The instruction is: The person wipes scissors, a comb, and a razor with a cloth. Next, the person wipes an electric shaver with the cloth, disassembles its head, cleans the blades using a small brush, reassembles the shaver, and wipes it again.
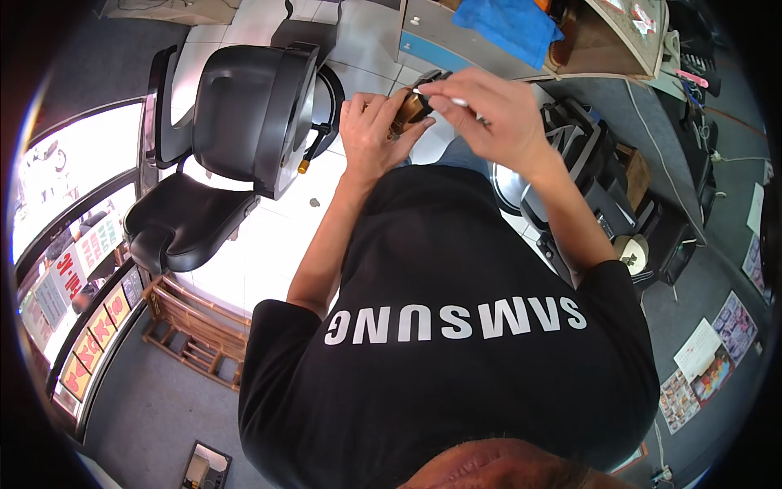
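Note:
My left hand (pixel 373 134) is closed around a gold and black hair clipper (pixel 419 107), held up in front of my body. The clipper's lower part is partly covered by my fingers. Pinched in my right hand (pixel 493 118) is a thin stick with white ends that looks like a cotton swab (pixel 459 102). One white end reaches the clipper, close to its black part. Both hands are close together, with the right one partly over the clipper.
A black barber chair (pixel 236 102) stands on white tiles to the left, near a bamboo bench (pixel 195 330). Ahead is a cabinet (pixel 423 53) with a blue cloth (pixel 509 28) on it. More black equipment (pixel 603 179) is on the right, beside a grey wall.

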Demonstrator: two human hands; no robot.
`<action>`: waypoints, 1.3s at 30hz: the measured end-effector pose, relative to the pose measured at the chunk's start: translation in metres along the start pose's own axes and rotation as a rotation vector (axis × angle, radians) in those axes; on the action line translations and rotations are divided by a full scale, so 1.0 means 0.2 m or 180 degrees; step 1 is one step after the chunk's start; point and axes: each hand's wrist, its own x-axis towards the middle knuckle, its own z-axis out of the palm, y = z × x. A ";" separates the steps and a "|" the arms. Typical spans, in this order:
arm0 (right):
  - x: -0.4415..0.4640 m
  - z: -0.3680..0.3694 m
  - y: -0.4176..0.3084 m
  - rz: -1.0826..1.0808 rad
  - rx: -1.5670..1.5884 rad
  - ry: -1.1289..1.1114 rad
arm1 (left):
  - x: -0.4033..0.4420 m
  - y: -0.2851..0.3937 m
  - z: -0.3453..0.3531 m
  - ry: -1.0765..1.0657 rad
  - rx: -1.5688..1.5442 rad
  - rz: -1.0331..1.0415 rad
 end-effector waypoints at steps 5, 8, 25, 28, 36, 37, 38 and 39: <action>-0.17 0.12 0.06 -0.0320 -0.0783 0.0479 | 0.01 0.03 -0.02 0.0052 -0.0010 -0.0223; -0.21 0.17 0.08 -0.0322 -0.0906 0.0503 | 0.02 0.04 -0.01 0.0115 0.0052 -0.0205; -0.20 0.15 0.08 -0.0314 -0.1018 0.0480 | 0.03 0.05 0.00 0.0098 0.0247 -0.0233; -0.19 0.14 0.08 -0.0309 -0.0895 0.0499 | 0.03 0.05 -0.01 0.0070 0.0253 -0.0255; -0.18 0.14 0.09 -0.0338 -0.0893 0.0634 | 0.02 0.04 -0.01 0.0036 0.0262 -0.0285; -0.16 0.13 0.08 -0.0283 -0.0918 0.0647 | 0.03 0.03 -0.01 0.0056 0.0247 -0.0277; -0.16 0.12 0.08 -0.0226 -0.0941 0.0662 | 0.03 0.03 0.00 0.0074 0.0235 -0.0269; -0.17 0.13 0.08 -0.0217 -0.0903 0.0632 | 0.03 0.04 -0.01 0.0070 0.0241 -0.0260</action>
